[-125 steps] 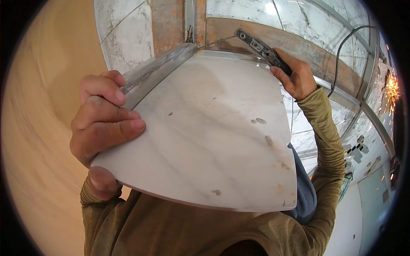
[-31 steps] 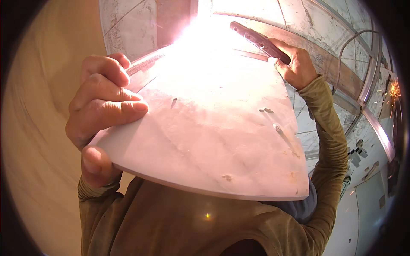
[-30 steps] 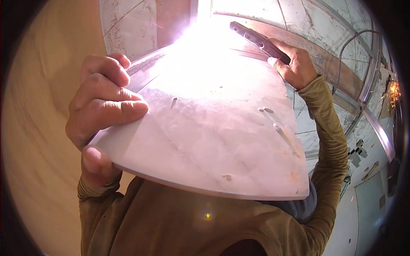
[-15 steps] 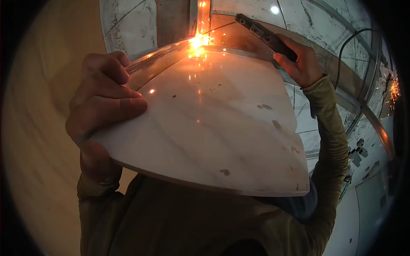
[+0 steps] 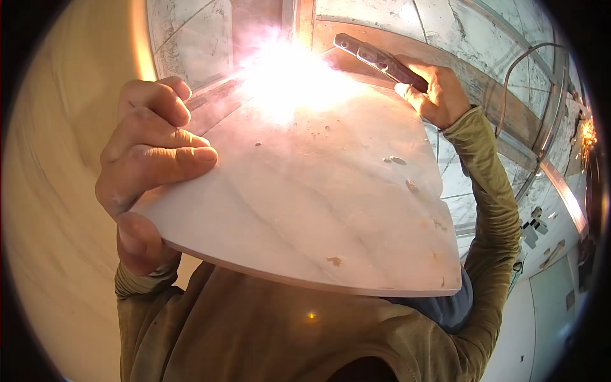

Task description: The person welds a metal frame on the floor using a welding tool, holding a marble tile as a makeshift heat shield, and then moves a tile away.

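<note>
A pale marbled slab (image 5: 318,210), broken-edged at its right, spans the middle of the view in front of my chest. My left hand (image 5: 149,149) grips its left end, fingers over the face and thumb around the lower edge. At the upper right, my right hand (image 5: 439,92) is wrapped around a dark welding electrode holder (image 5: 379,60), whose head points up and left. A white welding glare (image 5: 293,76) burns just beyond the slab's far edge. It swallows the electrode and the joint in its light.
An upright metal bar (image 5: 305,22) rises behind the glare, with a brown strip (image 5: 407,54) across stained white tiles (image 5: 191,48). A cable (image 5: 506,89) loops past my right hand. Orange sparks (image 5: 589,134) glow at the far right, above a curved metal strip (image 5: 565,194). Left is a tan surface (image 5: 70,191).
The small orange sparking spot has flared into a broad white glare that lights my hands and sleeves. My right hand and the electrode holder have shifted slightly left and down.
</note>
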Tool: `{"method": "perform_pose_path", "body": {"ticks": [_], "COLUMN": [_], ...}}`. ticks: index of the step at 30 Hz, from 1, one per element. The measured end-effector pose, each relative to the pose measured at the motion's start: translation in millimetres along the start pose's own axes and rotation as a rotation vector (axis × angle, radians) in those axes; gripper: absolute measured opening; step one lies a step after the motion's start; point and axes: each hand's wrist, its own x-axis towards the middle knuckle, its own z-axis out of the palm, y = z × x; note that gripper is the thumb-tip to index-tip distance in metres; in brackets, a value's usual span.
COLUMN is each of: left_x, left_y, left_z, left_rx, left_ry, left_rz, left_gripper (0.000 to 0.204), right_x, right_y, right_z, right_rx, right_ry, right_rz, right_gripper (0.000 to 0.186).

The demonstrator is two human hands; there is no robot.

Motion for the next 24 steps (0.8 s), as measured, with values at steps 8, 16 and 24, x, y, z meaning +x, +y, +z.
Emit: {"method": "perform_pose_path", "body": {"ticks": [8,16,24], "left_x": [-4,-4,-4], "left_y": [-2,-6,-8], "left_z": [-6,-6,-6], "left_rx": [0.019,0.103,0.111], "left_ry": [-0.030,-0.042,-0.045], "left_rz": [-0.025,0.072,0.091], "left_gripper": [0.063,0.063,0.051], "right_x": [3,-21,-4], "right_y": [1,46,38], "right_z": [2,1,15], "right_rx": [0.016,0.198,-0.066], "right_ry": [-0.041,-0.120,0.079], "right_rz": [0.058,0.274,-0.066], "right_gripper": [0.050,0.063,0.047]}}
